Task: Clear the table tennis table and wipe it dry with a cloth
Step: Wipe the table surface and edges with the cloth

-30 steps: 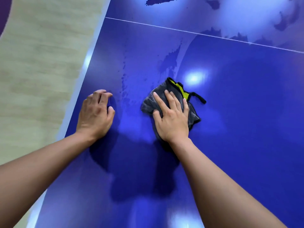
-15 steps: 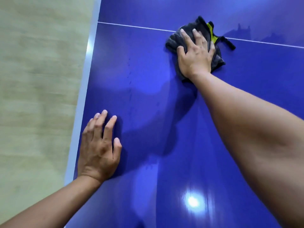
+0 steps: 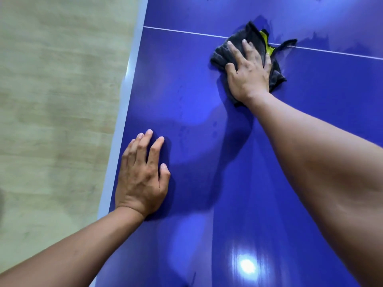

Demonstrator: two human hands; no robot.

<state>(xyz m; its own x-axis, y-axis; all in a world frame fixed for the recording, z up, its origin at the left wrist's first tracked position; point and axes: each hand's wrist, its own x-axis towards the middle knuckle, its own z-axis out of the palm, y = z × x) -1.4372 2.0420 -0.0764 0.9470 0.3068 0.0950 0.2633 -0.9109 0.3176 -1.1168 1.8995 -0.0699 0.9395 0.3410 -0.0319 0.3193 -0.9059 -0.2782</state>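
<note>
A dark grey cloth (image 3: 222, 53) with a yellow-green patch lies bunched on the blue table tennis table (image 3: 186, 90), across its white centre line. My right hand (image 3: 247, 73) presses flat on the cloth with straight, spread fingers, arm stretched far forward. My left hand (image 3: 142, 177) rests flat on the table near its left edge, fingers spread, holding nothing. Wet patches (image 3: 319, 41) show on the surface just right of the cloth and beyond the line.
The table's pale left edge (image 3: 124, 100) runs diagonally from top centre to bottom left. Beyond it lies a light wooden floor (image 3: 58, 100). A bright lamp reflection (image 3: 246, 266) glares on the table near the bottom.
My right hand pushed the cloth forward from beside my left hand up to the white line, then slightly rightward. My left hand stayed planted near the edge.
</note>
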